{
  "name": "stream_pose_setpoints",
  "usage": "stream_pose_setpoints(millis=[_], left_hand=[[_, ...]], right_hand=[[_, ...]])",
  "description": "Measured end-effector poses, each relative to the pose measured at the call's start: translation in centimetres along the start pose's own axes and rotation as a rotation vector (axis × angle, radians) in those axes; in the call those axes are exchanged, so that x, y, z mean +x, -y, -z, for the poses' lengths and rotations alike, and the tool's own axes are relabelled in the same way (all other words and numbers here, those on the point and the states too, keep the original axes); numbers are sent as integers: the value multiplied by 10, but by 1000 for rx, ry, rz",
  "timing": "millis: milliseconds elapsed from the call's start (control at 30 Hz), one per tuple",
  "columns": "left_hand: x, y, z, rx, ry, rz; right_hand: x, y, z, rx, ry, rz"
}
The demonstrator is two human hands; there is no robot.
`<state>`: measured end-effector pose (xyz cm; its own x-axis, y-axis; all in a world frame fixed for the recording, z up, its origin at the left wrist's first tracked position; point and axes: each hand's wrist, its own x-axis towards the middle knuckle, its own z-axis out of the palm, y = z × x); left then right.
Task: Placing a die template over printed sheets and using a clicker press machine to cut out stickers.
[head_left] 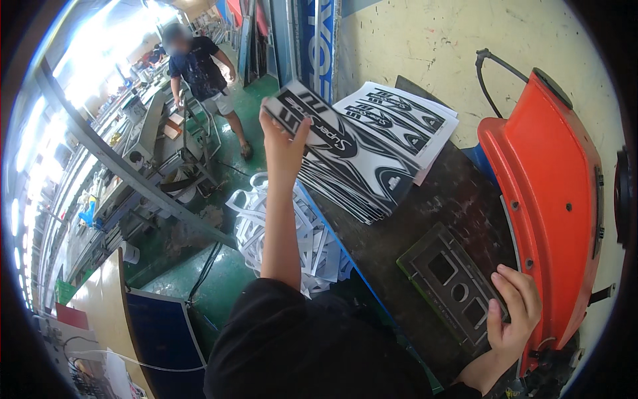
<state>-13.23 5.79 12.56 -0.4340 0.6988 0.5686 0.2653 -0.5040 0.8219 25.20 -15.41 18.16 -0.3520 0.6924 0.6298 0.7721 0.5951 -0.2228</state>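
My left hand (284,147) is raised over the bench and pinches the upper left end of a black-and-white printed sheet (345,143). That sheet slants down to the right above a stack of similar printed pieces (345,198). Beside it, larger printed sheets (399,110) lie piled at the back of the bench. My right hand (517,311) rests at the right edge of a dark rectangular cutting die (432,292), its fingers curved and apart. The die has a round opening between two squarish ones and a green edge.
A red machine housing (555,199) stands right of the dark bench (372,249). White paper offcuts (312,246) heap up left of the bench. A person (199,73) stands farther back near long worktables, and a metal rail (146,193) crosses the left side.
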Motion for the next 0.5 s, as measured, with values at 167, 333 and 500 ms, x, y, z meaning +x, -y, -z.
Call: stream_pose_setpoints(millis=[167, 333, 500], left_hand=[[-26, 32, -8, 810, 328, -358], [-58, 23, -32, 675, 776, -429], [-42, -12, -18, 587, 709, -433]], right_hand=[[-2, -6, 10, -16, 51, -112], [-3, -10, 14, -46, 17, -113], [-9, -14, 26, -188, -60, -88]])
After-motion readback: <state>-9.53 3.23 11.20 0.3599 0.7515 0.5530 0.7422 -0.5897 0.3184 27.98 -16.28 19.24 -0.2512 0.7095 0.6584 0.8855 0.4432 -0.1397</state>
